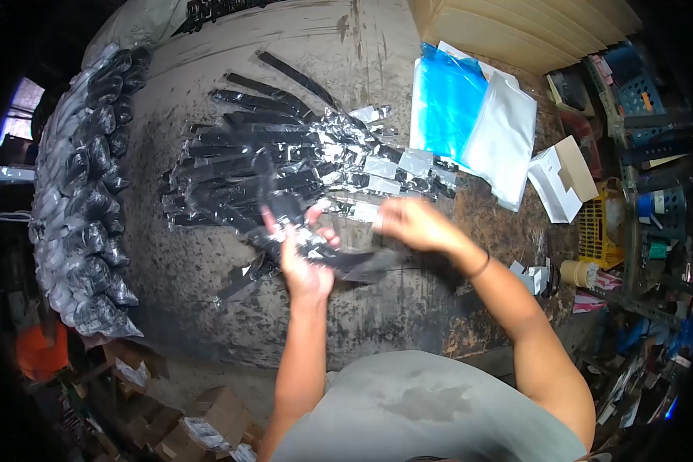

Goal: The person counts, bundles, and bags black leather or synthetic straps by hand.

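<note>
In the head view, my left hand is turned palm up near the front of the pile. Its fingers are wrapped round some black strips, which are smeared by motion. To its right, my right hand is held with fingers curled together beside the pile's right end. Whatever it pinches, if anything, is hidden. In front of both hands spreads a heap of flat black strips in shiny clear plastic sleeves, with pale tabs toward the right.
Wrapped black bundles line the table's left side. Blue plastic bags and clear bags lie at the back right, near an open white box. Cardboard stands behind. A yellow basket sits at the right edge.
</note>
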### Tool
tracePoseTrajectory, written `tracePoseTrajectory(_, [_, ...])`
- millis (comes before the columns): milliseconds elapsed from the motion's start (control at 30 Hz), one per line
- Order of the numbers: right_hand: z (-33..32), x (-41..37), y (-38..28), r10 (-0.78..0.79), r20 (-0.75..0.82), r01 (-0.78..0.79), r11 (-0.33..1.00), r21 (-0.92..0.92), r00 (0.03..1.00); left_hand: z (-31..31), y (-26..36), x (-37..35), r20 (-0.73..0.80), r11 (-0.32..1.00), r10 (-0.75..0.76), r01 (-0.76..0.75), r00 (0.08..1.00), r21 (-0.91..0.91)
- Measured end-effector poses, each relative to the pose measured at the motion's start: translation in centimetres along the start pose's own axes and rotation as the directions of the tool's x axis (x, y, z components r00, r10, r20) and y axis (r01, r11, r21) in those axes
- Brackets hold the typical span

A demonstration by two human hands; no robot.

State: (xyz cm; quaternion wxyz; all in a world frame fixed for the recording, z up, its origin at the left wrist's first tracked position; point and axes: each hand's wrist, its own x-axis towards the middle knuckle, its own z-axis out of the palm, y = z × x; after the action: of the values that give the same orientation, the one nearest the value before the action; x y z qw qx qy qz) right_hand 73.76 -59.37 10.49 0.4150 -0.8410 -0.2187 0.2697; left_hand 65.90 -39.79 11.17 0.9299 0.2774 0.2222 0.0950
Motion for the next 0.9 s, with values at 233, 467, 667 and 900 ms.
tracePoseTrajectory(233, [-1.3, 10.3, 8.3, -0.196, -0.531, -0.125, 0.851, -0.509, 0.824, -3.6, 9.7, -4.3, 0.133, 0.886, 0.366, -0.388, 0.921, 0.255])
tracePoseTrajectory(467, [-2.7, 12.9, 7.4, -0.207, -0.445, -0.063, 0.852, -0.520, 0.871, -5.3, 12.5, -7.1, 0.130, 0.874, 0.459, -0.473, 0.879, 0.110])
tracePoseTrajectory(667, [-2.3, 13.8, 3.5, 0.073, -0.206, -0.180, 0.803, -0.568, 0.976, -5.1, 7.8, -5.7, 0.075, 0.973, 0.203, -0.210, 0.976, 0.093])
tracePoseTrajectory(900, [1.1, 14.1, 4.4, 0.078, -0.237, -0.214, 0.751, -0.625, 0.968, -4.9, 2.5, -4.8, -0.082, 0.984, -0.025, 0.039, 0.996, 0.175])
